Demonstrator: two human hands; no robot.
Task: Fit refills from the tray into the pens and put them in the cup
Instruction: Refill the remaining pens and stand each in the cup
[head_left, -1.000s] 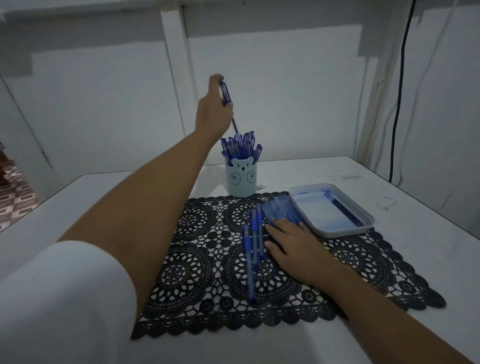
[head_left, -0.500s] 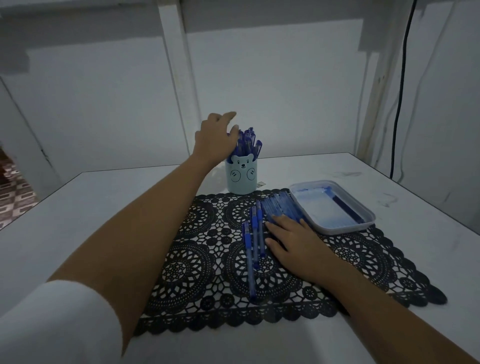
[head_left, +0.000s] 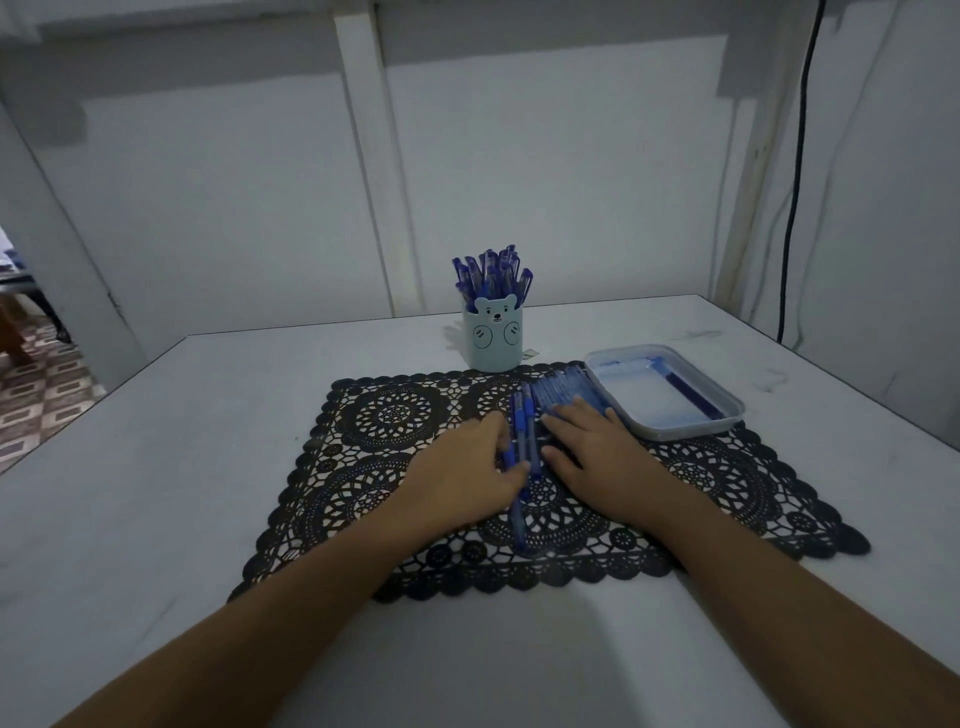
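Both hands lay on the black lace mat (head_left: 395, 415) spread across the white table (head_left: 156, 467). The left hand (head_left: 462, 475) rested palm down with its fingers curled onto the loose blue pens (head_left: 522, 441) lying lengthwise between the two hands; whether it actually gripped one I could not tell. The right hand (head_left: 597, 454) lay flat and open, its fingertips on the row of pens (head_left: 563, 387) packed side by side just beside the tray. The tray (head_left: 675, 428) sat on the mat's far right corner, with a few dark blue refills (head_left: 691, 395) along its right side. The bear-faced cup (head_left: 492, 338) stood upright at the mat's far edge, crowded with capped blue pens (head_left: 491, 278)
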